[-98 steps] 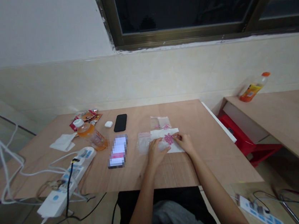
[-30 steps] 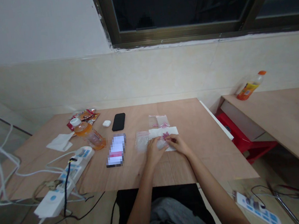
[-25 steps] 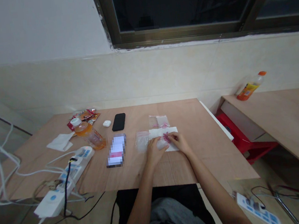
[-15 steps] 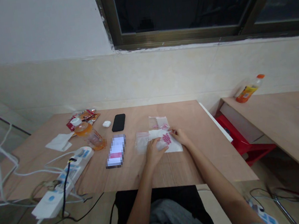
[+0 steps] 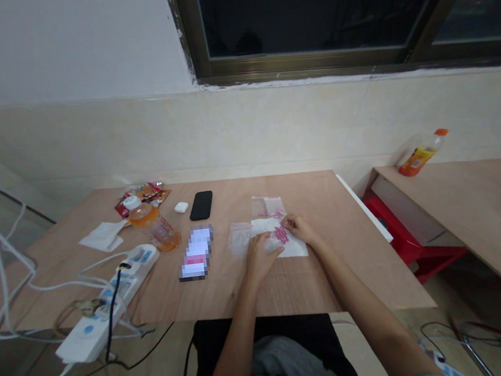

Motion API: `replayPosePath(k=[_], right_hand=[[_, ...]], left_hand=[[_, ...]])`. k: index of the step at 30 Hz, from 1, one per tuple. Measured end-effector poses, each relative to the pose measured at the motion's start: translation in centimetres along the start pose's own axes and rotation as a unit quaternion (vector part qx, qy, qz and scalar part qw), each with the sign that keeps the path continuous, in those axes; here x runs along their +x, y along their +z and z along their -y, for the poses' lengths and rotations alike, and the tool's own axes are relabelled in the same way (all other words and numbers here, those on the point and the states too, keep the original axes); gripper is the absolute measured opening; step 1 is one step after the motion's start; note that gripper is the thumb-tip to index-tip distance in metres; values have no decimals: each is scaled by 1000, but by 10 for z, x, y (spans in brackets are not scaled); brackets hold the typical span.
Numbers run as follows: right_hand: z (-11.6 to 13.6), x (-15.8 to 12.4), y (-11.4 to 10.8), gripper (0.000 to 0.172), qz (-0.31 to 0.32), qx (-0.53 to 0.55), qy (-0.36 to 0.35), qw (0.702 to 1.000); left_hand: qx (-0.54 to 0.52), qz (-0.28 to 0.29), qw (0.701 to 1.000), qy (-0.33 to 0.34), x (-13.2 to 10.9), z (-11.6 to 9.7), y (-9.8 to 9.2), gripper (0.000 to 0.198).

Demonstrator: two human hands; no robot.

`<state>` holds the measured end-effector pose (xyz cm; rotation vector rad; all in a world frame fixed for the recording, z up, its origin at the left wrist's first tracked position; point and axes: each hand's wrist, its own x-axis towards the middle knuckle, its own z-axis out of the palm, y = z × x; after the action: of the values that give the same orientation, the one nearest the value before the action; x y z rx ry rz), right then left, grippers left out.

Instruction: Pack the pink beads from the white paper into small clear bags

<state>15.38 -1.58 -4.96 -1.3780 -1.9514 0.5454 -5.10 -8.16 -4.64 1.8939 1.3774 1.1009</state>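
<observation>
My left hand [image 5: 258, 258] lies flat on a clear plastic bag [image 5: 242, 238] and the near part of a white paper sheet [image 5: 293, 248]. My right hand [image 5: 297, 228] has its fingertips at the sheet's upper edge, just right of a small cluster of pink beads [image 5: 282, 235]. The beads seem to lie in or under clear plastic, though I cannot tell which. Behind the sheet lies a second small clear bag [image 5: 267, 206] with pink bits inside.
On the wooden table [image 5: 226, 293] lie a pixelated phone [image 5: 196, 253], a black phone [image 5: 200, 206], a white earbud case [image 5: 181, 207], an orange drink bottle [image 5: 149, 223], a tissue [image 5: 103, 236], snack wrappers [image 5: 142, 199], and a white power strip [image 5: 109, 300] with cables.
My right hand has shifted slightly up and to the right, uncovering the pink beads. My left hand stays on the bag, and the view has tilted a little.
</observation>
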Motion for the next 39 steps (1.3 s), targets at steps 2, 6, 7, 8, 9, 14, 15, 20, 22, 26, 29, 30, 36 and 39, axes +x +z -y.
replayPosePath(k=[2,6,7,8,9,14,15,20,22,26,29,30,36,39], right_hand=[[2,-1,0,16,-6,-10,1,1000],[4,-3,0,15,-19,-13,5,1000],[4,-5,0,15,-25,-3,6,1000],[4,-6,0,15,-31,12,7,999],[4,-8,0,15,-37,30,9,999],[10,-18,1,22,-34,161,23,986],[12,-20,2,24,-30,184,25,982],[24,-27,9,27,4,242,18,970],[27,-27,12,25,24,248,8,968],[28,-26,17,18,43,228,-15,973],[26,-25,17,16,35,208,-20,977],[25,-24,16,18,24,199,-14,980],[12,-20,14,27,-102,98,68,988],[10,-18,14,28,-127,56,97,986]], left_hand=[[2,-1,1000,-1,0,1,0,49],[-1,-2,1000,1,0,1,1,48],[-2,-4,1000,2,0,1,1,48],[-3,-6,1000,1,-1,0,1,47],[-4,-6,1000,1,-1,0,1,47],[-1,1,1000,-1,-1,-3,-1,48],[0,2,1000,0,-1,-3,-1,48],[3,2,1000,2,0,-1,-1,49],[4,1,1000,4,0,0,0,50],[6,3,1000,10,0,1,0,50],[5,-2,1000,16,-1,1,0,50],[4,-3,1000,15,-1,0,-1,50],[8,5,1000,-4,-1,-2,0,49],[9,3,1000,-4,-1,-1,0,48]])
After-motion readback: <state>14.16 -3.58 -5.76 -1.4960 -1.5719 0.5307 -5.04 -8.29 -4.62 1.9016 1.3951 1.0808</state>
